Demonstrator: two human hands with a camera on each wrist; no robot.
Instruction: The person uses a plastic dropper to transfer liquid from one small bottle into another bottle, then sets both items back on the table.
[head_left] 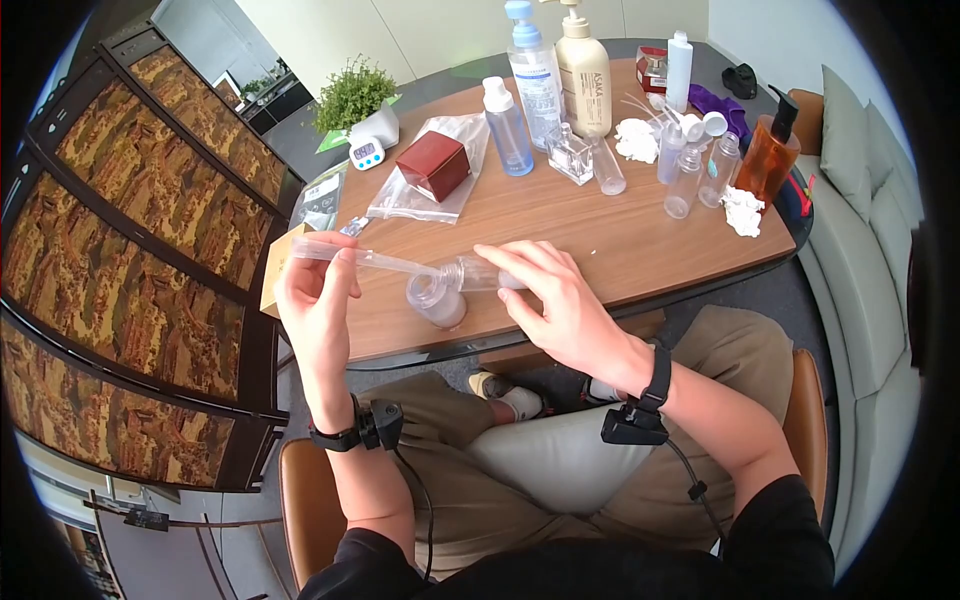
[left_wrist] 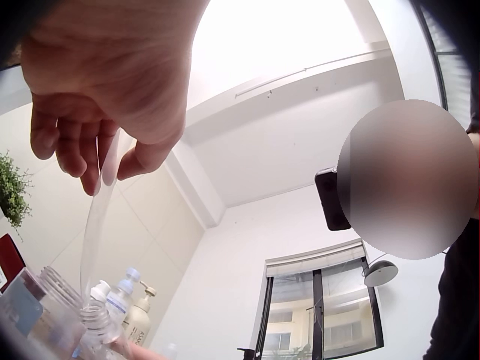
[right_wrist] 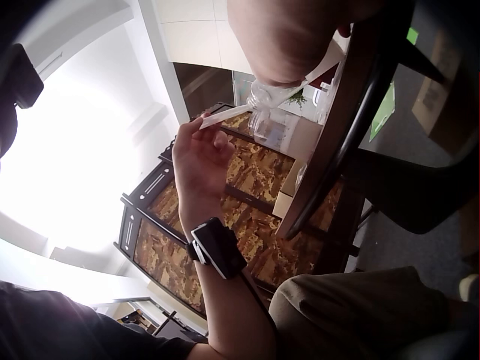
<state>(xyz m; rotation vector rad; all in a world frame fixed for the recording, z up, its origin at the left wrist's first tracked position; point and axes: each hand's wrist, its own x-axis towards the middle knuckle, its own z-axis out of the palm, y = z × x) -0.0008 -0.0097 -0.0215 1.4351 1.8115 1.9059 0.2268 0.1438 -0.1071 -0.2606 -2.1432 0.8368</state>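
My left hand (head_left: 325,300) pinches a translucent plastic dropper (head_left: 395,263) between thumb and fingers. It slants across to the neck of a small clear bottle (head_left: 478,272), and in the left wrist view the dropper (left_wrist: 91,240) reaches down to that threaded mouth. My right hand (head_left: 560,300) holds this bottle tipped onto its side, mouth toward the left hand. Just below the bottle neck stands an open, wide-mouthed clear jar (head_left: 437,303) on the table. The right wrist view shows the dropper (right_wrist: 227,115) at the bottle mouth, over the jar (right_wrist: 276,131).
Across the wooden table (head_left: 560,230) stand a dark red box (head_left: 433,166) on a plastic bag, a blue bottle (head_left: 510,135), pump bottles, a glass bottle (head_left: 571,158), several small clear bottles, crumpled tissues (head_left: 742,211), and an amber pump bottle (head_left: 768,155). A timer (head_left: 367,154) sits by a plant.
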